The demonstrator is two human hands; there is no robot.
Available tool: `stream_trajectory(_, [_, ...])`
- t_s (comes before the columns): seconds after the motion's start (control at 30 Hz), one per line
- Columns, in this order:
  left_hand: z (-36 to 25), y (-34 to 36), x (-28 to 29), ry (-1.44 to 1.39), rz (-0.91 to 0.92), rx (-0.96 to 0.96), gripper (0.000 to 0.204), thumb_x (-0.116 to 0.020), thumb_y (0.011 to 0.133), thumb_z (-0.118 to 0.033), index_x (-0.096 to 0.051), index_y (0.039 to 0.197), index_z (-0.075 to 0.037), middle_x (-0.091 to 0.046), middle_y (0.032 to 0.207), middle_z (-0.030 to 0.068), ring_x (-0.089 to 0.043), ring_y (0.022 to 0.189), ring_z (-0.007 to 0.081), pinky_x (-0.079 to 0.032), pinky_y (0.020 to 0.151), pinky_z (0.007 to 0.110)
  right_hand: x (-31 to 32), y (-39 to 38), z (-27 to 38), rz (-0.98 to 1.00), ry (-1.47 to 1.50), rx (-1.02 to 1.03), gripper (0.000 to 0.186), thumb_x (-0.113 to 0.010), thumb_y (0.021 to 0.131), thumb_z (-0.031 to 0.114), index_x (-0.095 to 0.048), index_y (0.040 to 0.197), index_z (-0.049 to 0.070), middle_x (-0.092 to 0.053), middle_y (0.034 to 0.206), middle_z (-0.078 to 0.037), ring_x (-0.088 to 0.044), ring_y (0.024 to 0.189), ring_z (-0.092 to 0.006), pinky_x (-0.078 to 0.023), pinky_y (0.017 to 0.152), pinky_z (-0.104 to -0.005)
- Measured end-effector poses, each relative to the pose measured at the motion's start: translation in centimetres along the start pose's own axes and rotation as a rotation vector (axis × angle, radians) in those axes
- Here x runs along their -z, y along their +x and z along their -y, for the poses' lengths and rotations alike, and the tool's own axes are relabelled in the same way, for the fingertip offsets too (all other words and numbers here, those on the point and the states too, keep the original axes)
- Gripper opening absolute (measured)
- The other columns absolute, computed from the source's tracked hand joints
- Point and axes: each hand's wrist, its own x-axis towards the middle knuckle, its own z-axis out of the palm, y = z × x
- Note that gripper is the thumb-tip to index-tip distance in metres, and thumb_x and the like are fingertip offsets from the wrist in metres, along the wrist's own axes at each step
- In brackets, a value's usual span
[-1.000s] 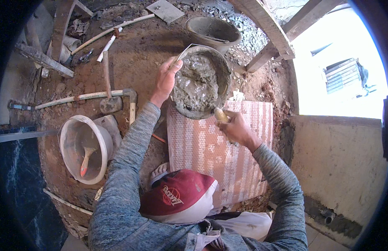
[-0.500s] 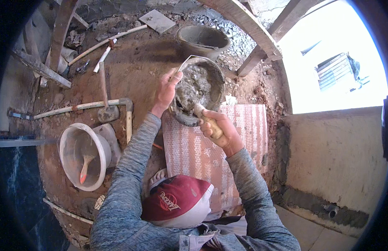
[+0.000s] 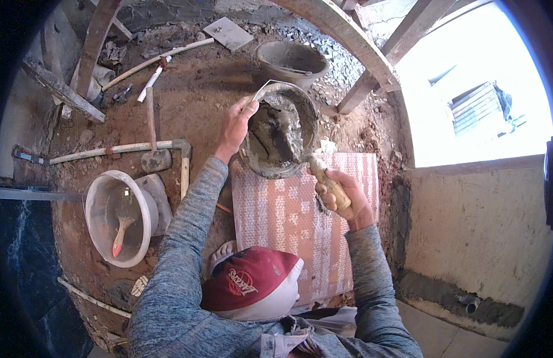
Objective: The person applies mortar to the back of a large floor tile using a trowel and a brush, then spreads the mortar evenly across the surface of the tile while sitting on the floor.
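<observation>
And here the mortar bucket (image 3: 312,116) is held from both sides of the action, just beyond the top edge of a pink-and-white woven sheet (image 3: 288,238). Its left rim is gripped by the left hand (image 3: 233,128), right where the thin wire handle (image 3: 270,85) rises; the fingers are closed around that edge, the thumb laid over the top. Whether the bucket's full weight is borne by the ground (image 3: 199,77) cannot be told.

Over on the right, a wooden-handled tool (image 3: 317,168) is clasped in the right hand (image 3: 348,197), fingers (image 3: 326,197) wrapped snugly about the muddied grip. Its far end is carried over the near rim toward the wet grey mortar (image 3: 285,128), though the shape of that end is hard to make out under the muck. Glossy lumps are heaped inside, and the walls are smeared all round!

Just past it, a second bucket (image 3: 288,55) is seen on the dirt, edged by gravel (image 3: 348,62). Well to the left, a red-handled brush (image 3: 122,232) is held within a white bucket (image 3: 146,230). Above that, a mallet (image 3: 156,160) is laid beside a long pale pipe (image 3: 115,149). Between the two grey sleeves (image 3: 187,238), a red-and-white cap (image 3: 252,280) is seen from above.
</observation>
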Motion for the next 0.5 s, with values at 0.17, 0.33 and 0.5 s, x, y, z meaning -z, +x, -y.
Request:
stream_trajectory(0.17, [0.3,0.2,0.3,-0.016,0.005,-0.01,0.042,-0.056,0.098,-0.032,-0.062,0.124,0.001,-0.066,0.114,0.0064,-0.057,0.106,0.0149,-0.043,0.096,0.03,-3.9,-1.6,1.1,-0.317,-1.159,0.244,0.037,-0.059,0.093,0.024,-0.058,0.12,-0.001,-0.064,0.08,-0.013,-0.062,0.062,-0.0177,-0.051,0.056,-0.0353])
stream_trajectory(0.33, [-0.4,-0.2,-1.1,0.005,0.026,0.012,0.042,-0.056,0.098,-0.031,-0.062,0.124,0.001,-0.067,0.112,0.0067,-0.058,0.104,0.015,-0.044,0.094,0.03,-4.1,0.2,1.7,-0.541,-2.106,0.618,0.039,-0.06,0.086,0.011,-0.058,0.123,0.002,-0.065,0.088,-0.021,-0.067,0.078,-0.0334,-0.051,0.067,-0.0444])
stream_trajectory(0.5, [0.6,0.7,-1.2,0.035,0.004,-0.032,0.04,-0.056,0.098,-0.028,-0.063,0.122,0.003,-0.068,0.113,0.0097,-0.059,0.104,0.0156,-0.044,0.093,0.031,-5.8,1.5,2.5,-0.695,-2.322,0.559,0.041,-0.056,0.085,0.008,-0.059,0.126,0.009,-0.066,0.09,-0.015,-0.063,0.066,-0.0305,-0.051,0.062,-0.0418])
